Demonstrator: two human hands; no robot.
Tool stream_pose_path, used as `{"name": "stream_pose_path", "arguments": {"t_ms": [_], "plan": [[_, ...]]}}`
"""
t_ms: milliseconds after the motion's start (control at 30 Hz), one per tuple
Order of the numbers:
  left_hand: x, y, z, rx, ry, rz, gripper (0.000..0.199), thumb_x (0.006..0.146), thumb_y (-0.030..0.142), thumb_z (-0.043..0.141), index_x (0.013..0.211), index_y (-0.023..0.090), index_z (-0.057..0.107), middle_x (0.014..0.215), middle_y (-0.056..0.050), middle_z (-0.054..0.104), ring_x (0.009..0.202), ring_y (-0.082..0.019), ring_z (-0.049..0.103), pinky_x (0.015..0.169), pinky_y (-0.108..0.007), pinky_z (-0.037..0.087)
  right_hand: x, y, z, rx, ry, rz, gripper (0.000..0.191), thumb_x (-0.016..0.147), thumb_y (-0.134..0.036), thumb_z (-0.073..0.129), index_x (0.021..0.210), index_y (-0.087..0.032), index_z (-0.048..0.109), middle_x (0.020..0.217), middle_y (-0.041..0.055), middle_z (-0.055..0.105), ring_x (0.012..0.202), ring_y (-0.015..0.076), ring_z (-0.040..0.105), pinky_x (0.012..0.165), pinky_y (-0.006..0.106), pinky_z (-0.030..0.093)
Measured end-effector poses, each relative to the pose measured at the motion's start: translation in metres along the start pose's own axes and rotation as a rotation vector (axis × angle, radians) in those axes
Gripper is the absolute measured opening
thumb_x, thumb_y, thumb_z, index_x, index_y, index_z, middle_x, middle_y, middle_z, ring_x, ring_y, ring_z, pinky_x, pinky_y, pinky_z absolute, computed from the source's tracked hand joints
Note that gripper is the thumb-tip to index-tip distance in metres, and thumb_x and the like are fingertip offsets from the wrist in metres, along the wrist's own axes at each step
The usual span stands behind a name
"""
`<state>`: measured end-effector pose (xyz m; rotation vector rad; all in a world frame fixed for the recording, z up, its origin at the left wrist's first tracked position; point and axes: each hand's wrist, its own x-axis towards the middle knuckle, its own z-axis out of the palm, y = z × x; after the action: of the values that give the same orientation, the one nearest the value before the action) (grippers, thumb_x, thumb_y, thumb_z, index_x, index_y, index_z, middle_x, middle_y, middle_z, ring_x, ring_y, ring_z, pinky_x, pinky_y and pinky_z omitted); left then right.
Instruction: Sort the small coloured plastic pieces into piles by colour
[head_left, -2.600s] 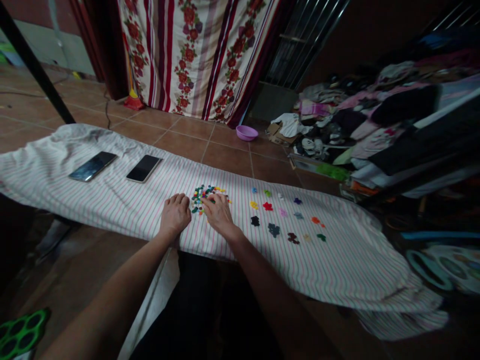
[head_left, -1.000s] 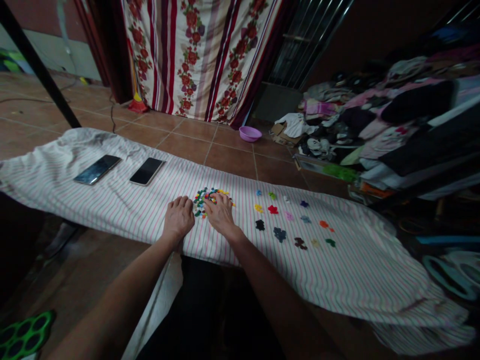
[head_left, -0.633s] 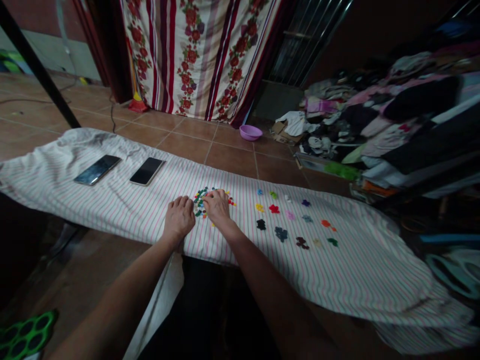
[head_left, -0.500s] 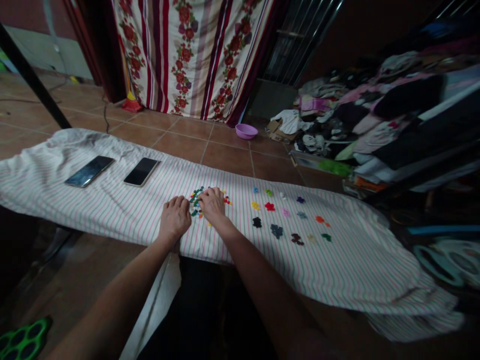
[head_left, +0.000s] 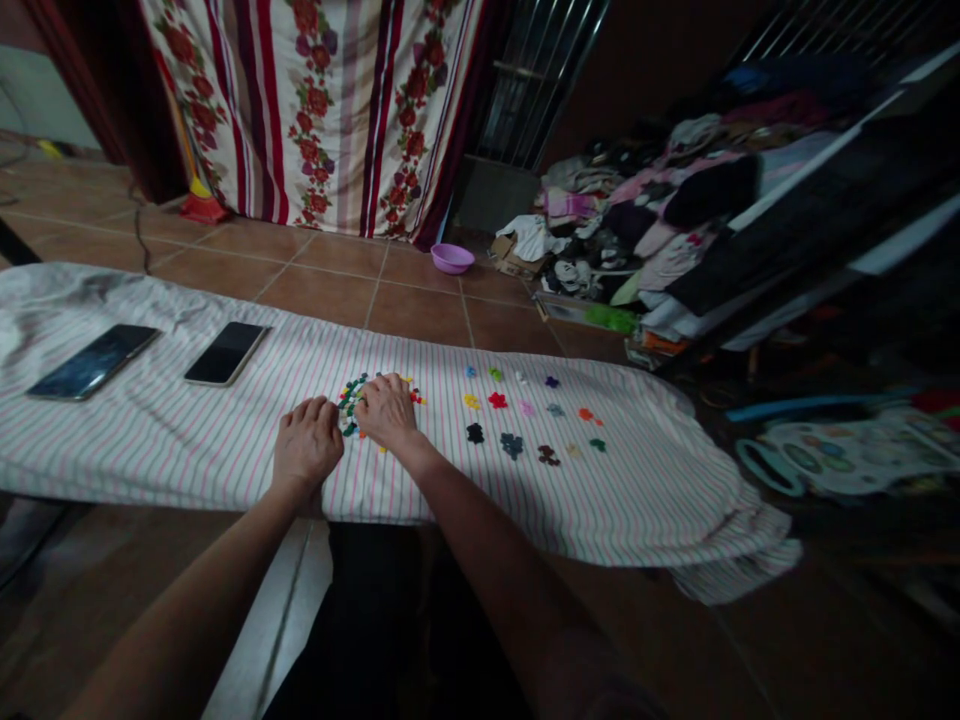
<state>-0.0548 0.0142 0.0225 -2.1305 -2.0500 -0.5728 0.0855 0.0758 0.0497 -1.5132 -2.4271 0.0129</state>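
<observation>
Small, brightly coloured pieces [head_left: 349, 392] lie in a mixed pile on a striped cloth [head_left: 420, 490]; their exact kind is too small to tell. My right hand [head_left: 388, 412] is over this pile, fingers bent down and drawn together among the pieces, its fingertips hidden. Just left of the pile, my left hand [head_left: 309, 440] rests palm down on the cloth, fingers lying forward, no object visible in it. To the right, similar pieces sit in small groups by colour, among them a red group [head_left: 497, 400], a black group [head_left: 475, 433] and an orange group [head_left: 589, 415].
Two phones, one larger phone [head_left: 94, 362] and one smaller phone [head_left: 228, 353], lie on the cloth at left. Beyond it, a purple basin [head_left: 452, 259] stands on the tiled floor before a flowered curtain [head_left: 345, 120]. Clothes [head_left: 622, 220] are heaped at back right.
The whole view has shifted, so the cloth and both hands appear further left. My right hand stays over the pile and my left hand beside it; the colour groups look the same.
</observation>
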Motion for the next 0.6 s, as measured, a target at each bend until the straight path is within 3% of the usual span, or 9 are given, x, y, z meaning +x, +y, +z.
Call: {"name": "stream_pose_path", "arguments": {"t_ms": [300,467,600], "plan": [[0.0,-0.001,0.001,0.003,0.005,0.018,0.026,0.089,0.023,0.041,0.105,0.018,0.061,0.124,-0.012,0.063,0.115,-0.03,0.056,0.09,-0.044,0.041,-0.006,0.015,-0.005,-0.023,0.065,0.016,0.027,0.094,-0.026,0.045,0.094,-0.014,0.069,0.101,0.0118,0.068,0.103,0.0256,0.05,0.089,0.039,0.035],[-0.001,-0.001,0.0,-0.007,-0.006,0.005,0.028,0.088,0.023,0.04,0.108,0.018,0.06,0.125,-0.012,0.064,0.115,-0.03,0.056,0.091,-0.045,0.041,-0.02,0.046,-0.01,-0.031,0.119,0.058,0.026,0.095,-0.023,0.043,0.089,-0.017,0.068,0.095,0.0091,0.068,0.099,0.0235,0.05,0.086,0.036,0.034],[0.0,-0.001,-0.002,-0.002,-0.017,0.002,0.029,0.089,0.024,0.038,0.108,0.019,0.059,0.125,-0.012,0.063,0.116,-0.029,0.056,0.091,-0.044,0.041,-0.037,0.084,-0.021,-0.059,0.188,0.189,0.028,0.096,-0.02,0.041,0.083,-0.017,0.066,0.092,0.0087,0.066,0.098,0.0237,0.049,0.085,0.035,0.033]]}}
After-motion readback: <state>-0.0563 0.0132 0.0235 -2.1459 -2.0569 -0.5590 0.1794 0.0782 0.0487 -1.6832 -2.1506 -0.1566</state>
